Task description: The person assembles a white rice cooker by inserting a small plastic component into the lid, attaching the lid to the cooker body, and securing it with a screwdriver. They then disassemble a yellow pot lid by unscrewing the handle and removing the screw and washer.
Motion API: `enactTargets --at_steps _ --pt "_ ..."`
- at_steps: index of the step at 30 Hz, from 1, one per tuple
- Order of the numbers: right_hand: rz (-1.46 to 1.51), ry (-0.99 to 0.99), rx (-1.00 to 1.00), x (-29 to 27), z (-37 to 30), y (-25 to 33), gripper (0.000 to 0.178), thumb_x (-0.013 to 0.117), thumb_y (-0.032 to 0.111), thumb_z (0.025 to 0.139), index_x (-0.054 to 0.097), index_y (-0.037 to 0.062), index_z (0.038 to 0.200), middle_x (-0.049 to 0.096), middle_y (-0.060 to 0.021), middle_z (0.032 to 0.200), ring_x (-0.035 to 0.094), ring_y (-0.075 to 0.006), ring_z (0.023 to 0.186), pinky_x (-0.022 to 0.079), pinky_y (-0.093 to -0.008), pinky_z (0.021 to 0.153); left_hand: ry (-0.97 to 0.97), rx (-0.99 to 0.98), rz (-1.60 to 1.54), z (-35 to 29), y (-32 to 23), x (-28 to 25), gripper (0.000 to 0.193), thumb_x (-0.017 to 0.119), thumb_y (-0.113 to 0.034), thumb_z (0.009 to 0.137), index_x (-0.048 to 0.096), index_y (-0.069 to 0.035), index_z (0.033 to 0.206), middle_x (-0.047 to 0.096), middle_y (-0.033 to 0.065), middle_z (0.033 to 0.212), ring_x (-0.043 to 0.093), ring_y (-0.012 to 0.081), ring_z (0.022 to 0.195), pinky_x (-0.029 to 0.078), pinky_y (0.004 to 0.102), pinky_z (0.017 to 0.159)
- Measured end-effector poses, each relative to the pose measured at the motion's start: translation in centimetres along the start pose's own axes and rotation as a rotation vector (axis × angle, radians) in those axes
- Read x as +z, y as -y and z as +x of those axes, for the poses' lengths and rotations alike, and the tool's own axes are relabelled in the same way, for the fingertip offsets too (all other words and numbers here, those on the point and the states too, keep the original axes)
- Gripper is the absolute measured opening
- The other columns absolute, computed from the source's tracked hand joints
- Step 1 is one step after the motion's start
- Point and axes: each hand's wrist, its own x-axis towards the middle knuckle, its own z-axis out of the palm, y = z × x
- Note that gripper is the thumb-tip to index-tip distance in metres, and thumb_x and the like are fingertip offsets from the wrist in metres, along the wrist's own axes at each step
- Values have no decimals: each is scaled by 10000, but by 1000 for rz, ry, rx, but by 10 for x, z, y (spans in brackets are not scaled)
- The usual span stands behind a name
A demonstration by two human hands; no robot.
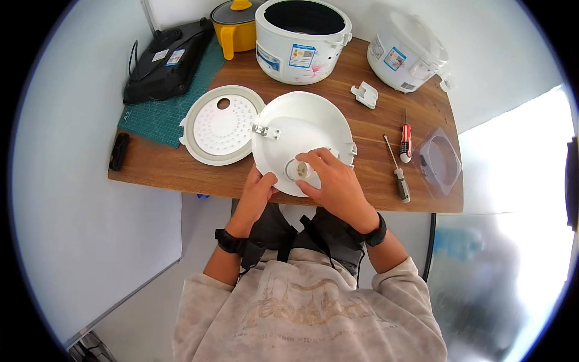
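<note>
A white rice cooker lid shell (301, 130) lies hollow side up at the table's front edge, with a metal hinge bracket (266, 131) on its left side. My left hand (256, 196) is closed on the shell's near-left rim, its thumb over the edge. Inside the near part of the shell, my right hand (339, 184) pinches a small whitish round cap (303, 171) between thumb and fingers. The cap is beside a ring-shaped opening (291, 170) in the shell; I cannot tell if it is seated there. A dimpled inner lid (202, 131) with a grey rim touches the shell's left side.
Behind stand a lidless white rice cooker body (304, 60), a lidded rice cooker (405, 57) and a yellow pot (235, 33). A black appliance (169, 63) sits on a green mat (148, 123). Rightward lie a white plastic part (365, 95), two screwdrivers (406, 142) and a clear tray (439, 160).
</note>
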Motion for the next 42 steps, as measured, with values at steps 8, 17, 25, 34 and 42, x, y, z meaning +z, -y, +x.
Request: enactTargets --at_steps 8,17,25,34,42 --pt "-61 -30 -46 19 4 1 394 773 154 802 610 110 1158 605 -73 1092 662 -281 926 557 -390 727 -5 18 15 0 -3 -5 573 464 -26 893 381 -30 1460 553 71 1276 580 145 1079 525 292 885" --pt "-62 6 -41 23 2 3 428 784 111 790 573 68 1160 545 -133 1081 645 -316 937 548 -399 761 -7 62 90 5 7 -11 600 466 -17 875 376 -31 1468 547 71 1265 567 128 1046 519 269 817" --pt "-106 -54 -60 26 -1 -1 445 789 140 806 604 68 1204 526 -141 1080 652 -312 877 559 -412 688 8 81 104 6 4 -8 529 461 22 888 407 11 1414 556 109 1292 583 204 1155 522 344 948" --pt "41 -68 22 25 -6 1 448 764 180 849 606 111 1263 555 -138 1116 666 -338 784 558 -409 660 -53 52 21 0 -2 2 547 470 33 882 406 -5 1424 553 106 1297 576 204 1162 509 346 958" --pt "18 -148 53 25 -3 -11 229 721 220 890 689 122 1095 657 -84 945 687 -282 708 541 -391 595 -50 66 0 1 2 4 569 538 -14 904 406 -38 1456 573 92 1299 587 166 1135 513 305 929"
